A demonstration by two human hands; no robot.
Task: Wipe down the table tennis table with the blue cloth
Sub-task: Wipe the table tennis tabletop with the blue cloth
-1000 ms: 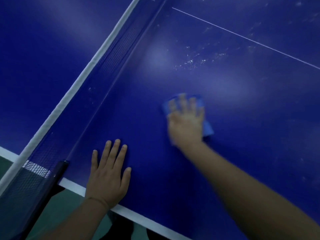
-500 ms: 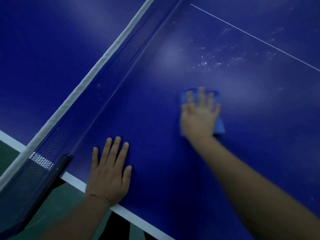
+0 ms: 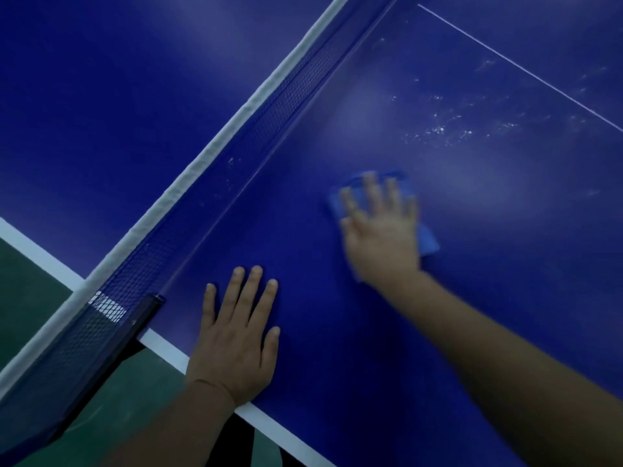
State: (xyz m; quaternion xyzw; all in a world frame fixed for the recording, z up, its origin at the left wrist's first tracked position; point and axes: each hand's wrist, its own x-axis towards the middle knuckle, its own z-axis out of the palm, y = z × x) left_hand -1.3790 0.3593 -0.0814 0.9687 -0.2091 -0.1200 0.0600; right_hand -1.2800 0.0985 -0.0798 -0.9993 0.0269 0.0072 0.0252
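Item 1, nearest: left hand point(image 3: 236, 345), fingers straight and spread, palm flat on the tabletop point(image 3: 320, 332) beside its white edge line point(image 3: 161, 348); holds nothing, probably a brace for the reach.

Item 2: net post point(image 3: 135, 326) and net point(image 3: 215, 183), running diagonally to the left of both hands.

Item 3: right hand point(image 3: 381, 230), blurred, fingers extended, pressing the blue cloth point(image 3: 426, 242) flat against the tabletop, a posture suited to wiping.

Item 4: blue cloth, lighter than the surface, folded, showing past the fingertips and the hand's right side.

Item 5, farthest: white specks point(image 3: 448, 128) beyond the cloth, apparently unwiped.
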